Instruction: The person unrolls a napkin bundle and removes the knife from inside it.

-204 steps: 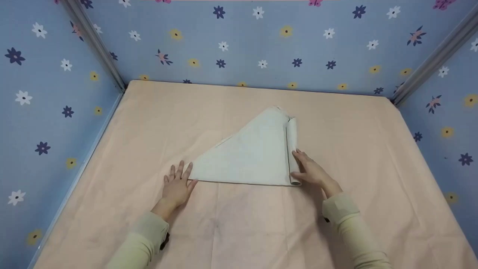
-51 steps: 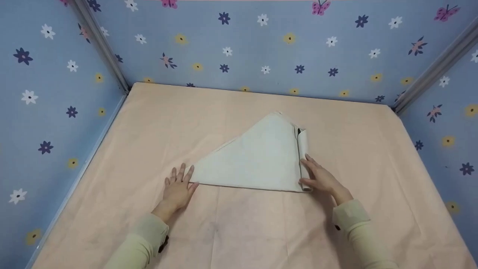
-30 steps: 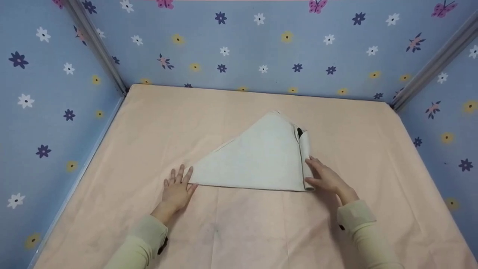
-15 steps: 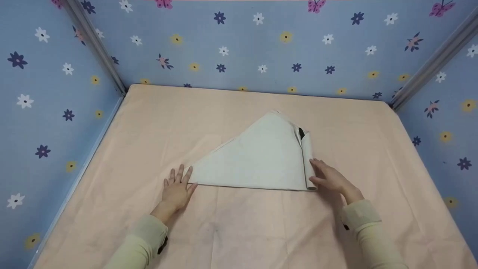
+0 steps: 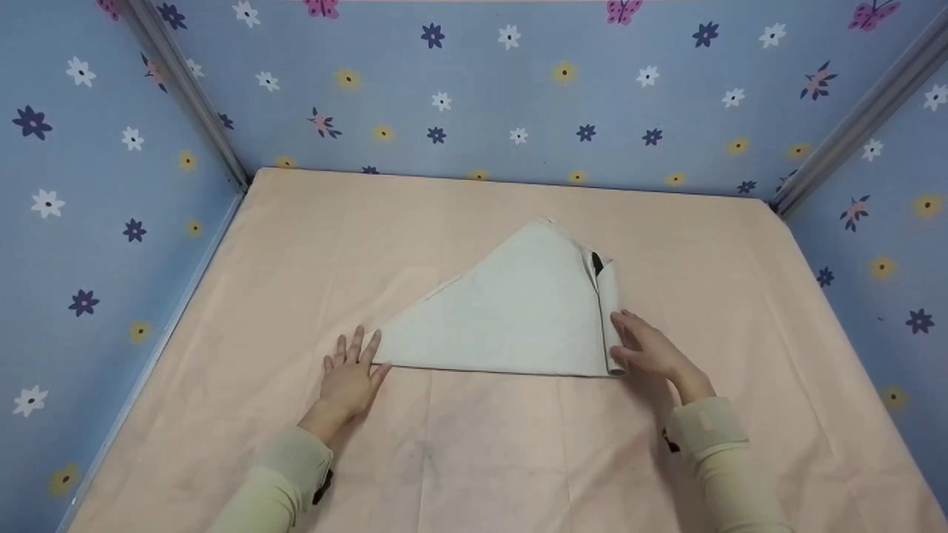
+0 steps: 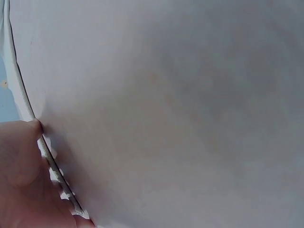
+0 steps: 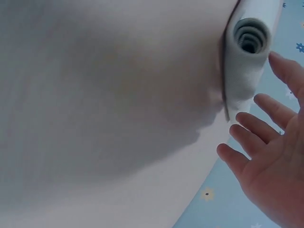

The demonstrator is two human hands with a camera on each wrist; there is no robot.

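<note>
A white cloth (image 5: pixel 489 318) lies folded into a rough triangle on the table, its right side wound into a narrow roll (image 5: pixel 609 303). My left hand (image 5: pixel 348 385) rests with spread fingers on the cloth's left corner. In the left wrist view the cloth's dark edge line passes under that hand (image 6: pixel 23 175). My right hand (image 5: pixel 655 355) sits at the outer side of the roll, fingertips and thumb against its lower half. From the right wrist, the roll's end (image 7: pixel 251 38) shows several coiled layers, with loosely extended fingers (image 7: pixel 259 130) beside it. A dark gap shows at the roll's top.
A peach tablecloth (image 5: pixel 474 459) with light creases covers the table. Blue flowered panels (image 5: pixel 474 96) stand behind it and at both sides, joined by grey metal corner posts (image 5: pixel 189 96).
Compared with the oldest frame, the roll and right hand are farther right, the flat part of the cloth is wider, and the dark gap has appeared. The left hand has stayed in place.
</note>
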